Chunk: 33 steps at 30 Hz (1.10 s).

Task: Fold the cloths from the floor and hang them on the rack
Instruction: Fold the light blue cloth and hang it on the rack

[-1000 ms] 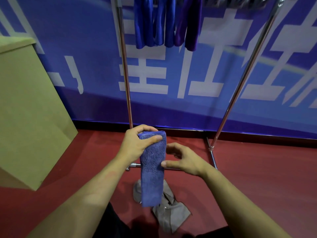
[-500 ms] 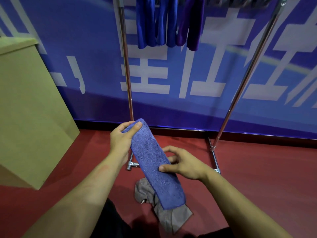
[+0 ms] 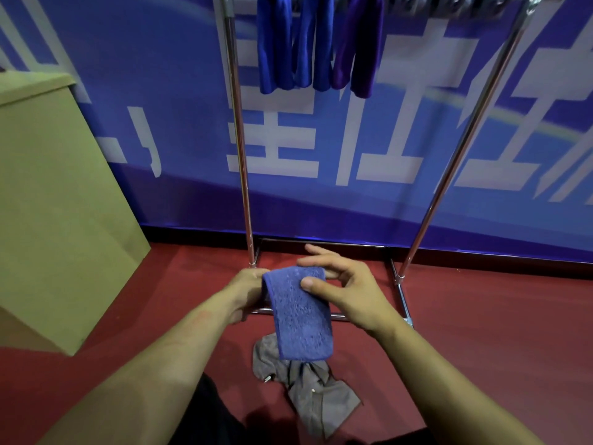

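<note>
The blue cloth (image 3: 300,313), folded into a narrow strip, hangs in the air in front of the rack (image 3: 240,155), low between its two poles. The left hand (image 3: 247,292) grips the cloth's top edge from behind. The right hand (image 3: 346,289) pinches the same top fold, thumb in front, other fingers spread. A grey cloth (image 3: 316,390) lies crumpled on the floor (image 3: 497,332) just below. Three folded cloths (image 3: 316,43) hang from the rack's top bar.
</note>
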### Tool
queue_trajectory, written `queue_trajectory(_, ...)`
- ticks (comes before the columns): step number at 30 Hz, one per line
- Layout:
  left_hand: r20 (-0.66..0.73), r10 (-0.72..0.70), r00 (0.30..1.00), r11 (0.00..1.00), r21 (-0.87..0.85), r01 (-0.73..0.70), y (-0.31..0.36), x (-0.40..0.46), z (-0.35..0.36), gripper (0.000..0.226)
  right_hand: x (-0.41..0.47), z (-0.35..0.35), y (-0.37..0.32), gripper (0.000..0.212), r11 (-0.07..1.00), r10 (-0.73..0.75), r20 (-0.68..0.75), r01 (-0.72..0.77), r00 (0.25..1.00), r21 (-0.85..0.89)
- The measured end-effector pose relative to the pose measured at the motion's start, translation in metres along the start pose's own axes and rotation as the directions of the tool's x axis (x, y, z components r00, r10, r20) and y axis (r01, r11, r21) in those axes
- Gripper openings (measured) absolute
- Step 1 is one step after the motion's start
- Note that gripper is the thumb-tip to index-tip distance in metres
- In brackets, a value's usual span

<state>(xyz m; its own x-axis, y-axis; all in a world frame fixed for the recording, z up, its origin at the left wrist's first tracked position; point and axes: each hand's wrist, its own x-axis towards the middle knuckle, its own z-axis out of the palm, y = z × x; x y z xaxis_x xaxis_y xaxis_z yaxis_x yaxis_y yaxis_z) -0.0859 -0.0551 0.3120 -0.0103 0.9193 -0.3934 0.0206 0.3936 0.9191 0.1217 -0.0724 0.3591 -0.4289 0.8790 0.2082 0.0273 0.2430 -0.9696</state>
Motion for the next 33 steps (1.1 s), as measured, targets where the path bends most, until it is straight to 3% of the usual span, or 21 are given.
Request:
queue_trajectory(3,0.184,-0.090,0.979,0.995,0.058,0.081,-0.003,-0.002,0.014,0.024,0.001,0.001,0.000,0.027,0.987,0.012,-0.089,0.003,0.996,0.158)
queue_trajectory(5,0.284,-0.148,0.947,0.987,0.096,0.126,-0.010,-0.001,0.018,0.015,0.002,-0.001,0.001,0.032,0.975,0.034,-0.142,-0.002,0.989,0.223)
queue_trajectory(10,0.294,-0.297,0.908,0.954,0.114,0.276,-0.020,0.003,0.021,0.017,0.003,-0.006,0.008,0.050,0.993,0.032,-0.168,-0.012,0.985,0.119)
queue_trajectory(13,0.349,-0.312,0.884,0.949,0.153,0.274,-0.016,-0.004,0.023,0.017,0.004,-0.006,0.011,0.057,0.999,0.003,-0.176,0.007,0.984,0.053)
queue_trajectory(16,0.342,-0.190,0.920,0.974,0.183,0.134,-0.007,-0.013,0.029,0.020,0.008,-0.010,0.013,0.058,0.999,0.000,-0.220,0.009,0.976,0.040)
queue_trajectory(18,0.249,-0.043,0.968,0.999,0.030,0.037,0.002,-0.011,0.032,0.030,0.010,-0.012,0.015,0.057,0.999,0.020,-0.262,-0.011,0.965,0.036)
queue_trajectory(20,0.182,0.031,0.983,0.983,-0.182,0.002,0.009,-0.007,0.034,0.058,0.010,-0.012,0.019,0.055,0.999,0.039,-0.295,-0.033,0.955,0.025)
queue_trajectory(22,0.138,0.097,0.986,0.963,-0.262,-0.058,0.010,-0.004,0.038,0.076,0.010,-0.011,0.022,0.054,0.999,0.034,-0.298,-0.038,0.954,-0.007)
queue_trajectory(26,-0.061,0.225,0.973,0.962,-0.148,-0.231,0.009,-0.007,0.053,0.052,0.010,-0.003,0.024,0.049,0.995,0.003,-0.248,-0.026,0.969,-0.091)
queue_trajectory(29,-0.155,0.351,0.924,0.933,-0.028,-0.359,0.008,-0.003,0.052,0.036,0.010,0.000,0.026,0.046,0.989,-0.016,-0.203,-0.014,0.979,-0.147)
queue_trajectory(33,-0.215,0.445,0.869,0.896,0.100,-0.434,0.008,-0.001,0.046,0.024,0.011,-0.001,0.025,0.035,0.999,0.012,-0.324,-0.022,0.946,-0.028)
